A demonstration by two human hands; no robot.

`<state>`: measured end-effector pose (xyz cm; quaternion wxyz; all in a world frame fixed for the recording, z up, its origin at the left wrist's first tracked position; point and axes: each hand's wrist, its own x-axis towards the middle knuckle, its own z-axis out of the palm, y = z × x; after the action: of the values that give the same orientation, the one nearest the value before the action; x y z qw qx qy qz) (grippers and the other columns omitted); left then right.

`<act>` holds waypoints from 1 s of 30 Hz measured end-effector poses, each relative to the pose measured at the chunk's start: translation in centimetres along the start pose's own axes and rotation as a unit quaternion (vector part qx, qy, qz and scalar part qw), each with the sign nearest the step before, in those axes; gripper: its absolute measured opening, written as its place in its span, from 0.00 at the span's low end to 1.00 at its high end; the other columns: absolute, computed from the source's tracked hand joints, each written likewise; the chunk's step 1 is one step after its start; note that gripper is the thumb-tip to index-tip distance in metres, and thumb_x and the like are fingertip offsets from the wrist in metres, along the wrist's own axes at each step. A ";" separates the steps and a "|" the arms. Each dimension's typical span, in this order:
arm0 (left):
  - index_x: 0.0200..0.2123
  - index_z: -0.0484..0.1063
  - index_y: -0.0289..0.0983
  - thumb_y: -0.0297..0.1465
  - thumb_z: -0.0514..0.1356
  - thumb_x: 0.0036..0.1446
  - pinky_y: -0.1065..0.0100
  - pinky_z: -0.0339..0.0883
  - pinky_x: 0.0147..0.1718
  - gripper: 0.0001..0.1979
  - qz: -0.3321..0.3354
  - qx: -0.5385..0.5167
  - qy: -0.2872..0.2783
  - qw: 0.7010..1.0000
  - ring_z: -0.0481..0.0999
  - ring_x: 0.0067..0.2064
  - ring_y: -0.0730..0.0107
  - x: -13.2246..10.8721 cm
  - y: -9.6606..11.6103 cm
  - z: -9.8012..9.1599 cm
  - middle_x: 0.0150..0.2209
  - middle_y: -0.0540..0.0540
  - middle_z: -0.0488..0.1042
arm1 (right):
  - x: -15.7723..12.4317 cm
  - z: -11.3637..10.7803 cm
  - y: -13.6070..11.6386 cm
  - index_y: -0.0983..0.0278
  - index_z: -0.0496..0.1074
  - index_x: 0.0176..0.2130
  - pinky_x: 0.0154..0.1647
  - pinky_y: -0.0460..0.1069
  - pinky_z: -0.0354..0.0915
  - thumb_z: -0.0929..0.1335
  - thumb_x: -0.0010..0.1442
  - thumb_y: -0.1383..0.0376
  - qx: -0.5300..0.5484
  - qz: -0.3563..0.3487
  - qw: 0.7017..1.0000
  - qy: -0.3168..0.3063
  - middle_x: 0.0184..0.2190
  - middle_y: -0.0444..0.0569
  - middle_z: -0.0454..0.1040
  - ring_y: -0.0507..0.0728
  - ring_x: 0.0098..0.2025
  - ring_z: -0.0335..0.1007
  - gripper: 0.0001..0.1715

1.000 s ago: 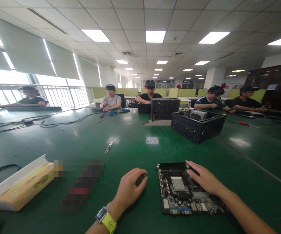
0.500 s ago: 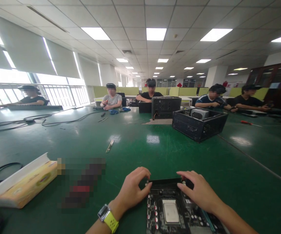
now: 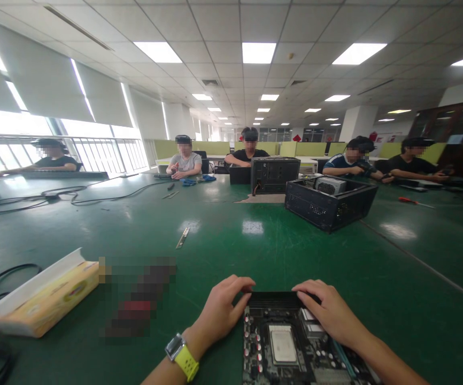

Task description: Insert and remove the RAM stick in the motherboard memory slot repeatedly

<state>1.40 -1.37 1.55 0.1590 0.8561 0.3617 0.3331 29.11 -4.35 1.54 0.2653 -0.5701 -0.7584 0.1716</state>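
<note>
A dark motherboard (image 3: pixel 263 347) lies on the table close in front of me, with a silver processor (image 3: pixel 283 345) in its socket. Long black memory slots (image 3: pixel 275 301) run along its far edge. My left hand (image 3: pixel 228 305), with a yellow-strapped watch on the wrist, pinches the far left corner by the slot ends. At the other end of the slots, my right hand (image 3: pixel 328 307) holds its thumb and index finger nearly together on the board's edge. The right hand hides part of the board. A memory stick (image 3: pixel 183 238) lies ahead to the left.
An open black computer case (image 3: pixel 330 206) stands ahead on the right, with another case (image 3: pixel 275 175) behind it. A yellow tissue pack (image 3: pixel 57 299) and a blurred dark item (image 3: pixel 141 299) lie left. Cables (image 3: pixel 55 195) and a screwdriver (image 3: pixel 410 201) rest farther off. Several people sit around the table.
My right thumb and index finger have closed together at the slot end, and that hand sits slightly farther right. My left fingertips have shifted a little right along the board's far edge.
</note>
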 end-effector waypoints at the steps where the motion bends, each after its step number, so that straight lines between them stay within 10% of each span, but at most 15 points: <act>1: 0.44 0.68 0.40 0.26 0.54 0.59 0.67 0.66 0.41 0.10 0.000 -0.001 -0.002 1.000 0.73 0.39 0.68 0.0 0.0 0.0 0.37 0.48 0.74 | 0.0 0.0 0.0 0.54 0.75 0.44 0.48 0.53 0.59 0.60 0.62 0.56 -0.001 0.002 1.000 0.000 0.41 0.44 0.77 0.58 0.45 0.68 0.17; 30: 0.44 0.71 0.40 0.25 0.56 0.56 0.68 0.67 0.39 0.13 0.007 -0.007 0.004 1.000 0.73 0.38 0.69 -0.1 -0.3 0.1 0.36 0.48 0.74 | 0.0 -0.3 -0.2 0.58 0.73 0.48 0.50 0.55 0.60 0.61 0.61 0.55 0.011 0.022 1.000 0.010 0.45 0.49 0.76 0.60 0.47 0.68 0.20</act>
<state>1.27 -1.21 1.31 0.1613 0.8561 0.3538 0.3405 29.13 -4.47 1.90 0.2754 -0.5854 -0.7411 0.1796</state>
